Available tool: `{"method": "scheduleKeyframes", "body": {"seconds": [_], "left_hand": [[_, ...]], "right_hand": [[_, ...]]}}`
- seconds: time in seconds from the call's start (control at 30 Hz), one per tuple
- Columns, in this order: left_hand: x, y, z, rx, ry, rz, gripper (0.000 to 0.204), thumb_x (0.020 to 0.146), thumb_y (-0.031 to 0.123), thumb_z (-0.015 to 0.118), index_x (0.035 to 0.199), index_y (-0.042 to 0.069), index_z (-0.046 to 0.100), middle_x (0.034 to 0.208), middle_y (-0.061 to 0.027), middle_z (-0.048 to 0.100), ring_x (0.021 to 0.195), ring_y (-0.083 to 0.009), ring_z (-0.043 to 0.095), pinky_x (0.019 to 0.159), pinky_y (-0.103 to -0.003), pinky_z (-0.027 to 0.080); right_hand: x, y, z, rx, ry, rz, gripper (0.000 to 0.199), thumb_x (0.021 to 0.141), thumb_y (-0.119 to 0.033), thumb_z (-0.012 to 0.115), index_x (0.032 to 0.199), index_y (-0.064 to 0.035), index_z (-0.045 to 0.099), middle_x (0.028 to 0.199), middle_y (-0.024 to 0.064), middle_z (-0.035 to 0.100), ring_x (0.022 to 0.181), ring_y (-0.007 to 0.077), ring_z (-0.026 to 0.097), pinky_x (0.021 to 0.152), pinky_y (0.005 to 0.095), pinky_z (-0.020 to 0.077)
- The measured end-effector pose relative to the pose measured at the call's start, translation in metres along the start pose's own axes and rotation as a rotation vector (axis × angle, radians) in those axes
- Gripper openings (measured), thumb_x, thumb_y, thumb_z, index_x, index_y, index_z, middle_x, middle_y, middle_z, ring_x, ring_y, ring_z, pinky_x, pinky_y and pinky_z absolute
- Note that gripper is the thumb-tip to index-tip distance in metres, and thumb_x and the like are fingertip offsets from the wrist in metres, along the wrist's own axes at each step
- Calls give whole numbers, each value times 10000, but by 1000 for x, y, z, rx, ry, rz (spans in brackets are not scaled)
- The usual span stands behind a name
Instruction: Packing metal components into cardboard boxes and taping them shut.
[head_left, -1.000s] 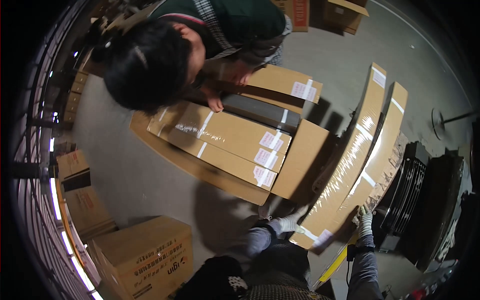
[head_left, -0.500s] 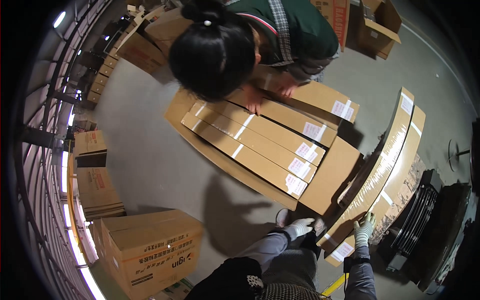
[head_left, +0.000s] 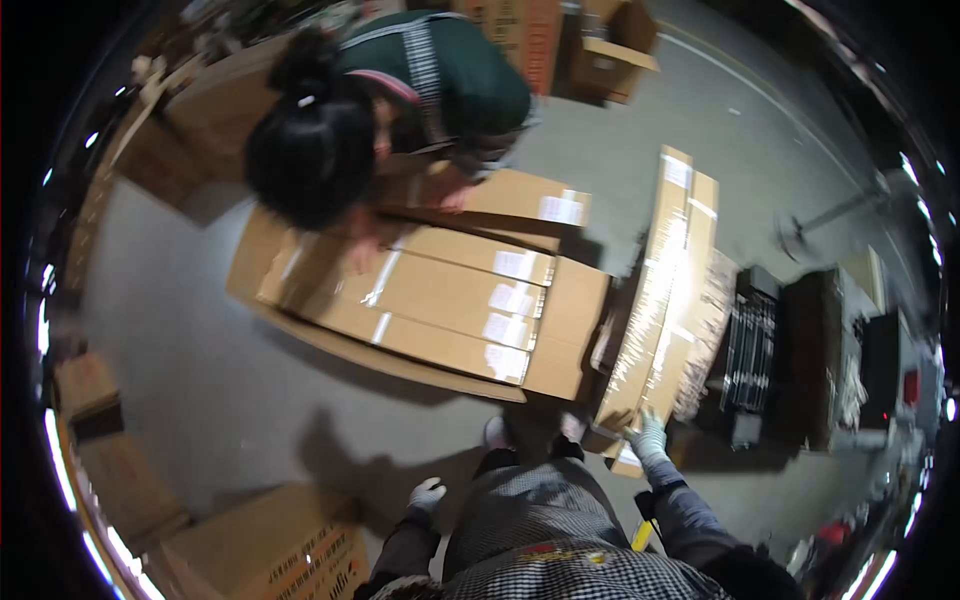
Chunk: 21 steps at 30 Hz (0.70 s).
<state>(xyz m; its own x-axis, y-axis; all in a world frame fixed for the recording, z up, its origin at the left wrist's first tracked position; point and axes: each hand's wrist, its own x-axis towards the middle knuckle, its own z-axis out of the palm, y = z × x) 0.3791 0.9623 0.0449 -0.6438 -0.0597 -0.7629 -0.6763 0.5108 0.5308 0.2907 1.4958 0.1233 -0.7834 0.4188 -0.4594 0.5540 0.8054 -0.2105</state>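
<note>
My right hand (head_left: 650, 437), in a pale glove, lies on the near end of a long, narrow cardboard box (head_left: 677, 318), fingers stretched over it. Another long box (head_left: 648, 290) lies against its left side; both have shiny tape. Low in the middle, my left hand (head_left: 428, 493), also gloved, hangs apart from everything with its fingers curled in and nothing visible in them. Ahead, a large open carton (head_left: 566, 328) holds several long boxes (head_left: 440, 305) side by side, with white labels at their right ends. A co-worker (head_left: 440, 80) bends over it, one hand (head_left: 362, 250) on the boxes.
Another long box (head_left: 530, 200) lies at the carton's far side. A big printed carton (head_left: 250, 545) stands at the lower left, and more cartons (head_left: 125, 480) line the left side. Dark ribbed equipment (head_left: 750, 355) is right of the long boxes. An open box (head_left: 612, 55) stands at the back.
My view has swung to the right. My left hand has drawn back toward my left side. My right hand stays on the long box's near end. The co-worker still leans over the carton.
</note>
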Motion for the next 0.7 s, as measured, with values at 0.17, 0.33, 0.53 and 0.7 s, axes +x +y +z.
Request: {"method": "scheduleKeyframes", "body": {"seconds": [0.17, 0.33, 0.53, 0.7], "left_hand": [[13, -41, -17, -155, 49, 21, 387, 788, 199, 696, 1130, 35, 622, 1072, -109, 653, 976, -181, 602, 905, -299, 457], [-3, -45, -29, -167, 60, 9, 414, 808, 204, 661, 1177, 30, 591, 1141, -126, 628, 1034, -195, 586, 933, -306, 439], [-21, -44, -44, 28, 60, -38, 474, 829, 327, 609, 1223, 69, 562, 1234, -135, 579, 1161, -266, 532, 993, -331, 396], [-20, -32, -46, 40, 65, -72, 478, 829, 325, 614, 1238, 84, 555, 1241, -136, 574, 1162, -279, 530, 997, -334, 396]], "right_hand": [[-10, -27, 23, -27, -95, -69, 736, 699, -404, 712, 1306, -65, 468, 1394, 236, 370, 1266, 376, 390, 1050, 406, 338], [-12, -26, 35, -50, -216, -165, 724, 726, -429, 683, 1270, 4, 481, 1351, 252, 417, 1262, 379, 395, 1056, 402, 330], [-1, 13, 54, 74, -226, -42, 685, 705, -353, 728, 1242, 12, 509, 1233, 240, 533, 1155, 352, 508, 979, 380, 414], [-8, 28, 46, 134, -282, 88, 650, 696, -288, 722, 1252, -22, 517, 1238, 219, 541, 1195, 346, 482, 1003, 370, 392]]}}
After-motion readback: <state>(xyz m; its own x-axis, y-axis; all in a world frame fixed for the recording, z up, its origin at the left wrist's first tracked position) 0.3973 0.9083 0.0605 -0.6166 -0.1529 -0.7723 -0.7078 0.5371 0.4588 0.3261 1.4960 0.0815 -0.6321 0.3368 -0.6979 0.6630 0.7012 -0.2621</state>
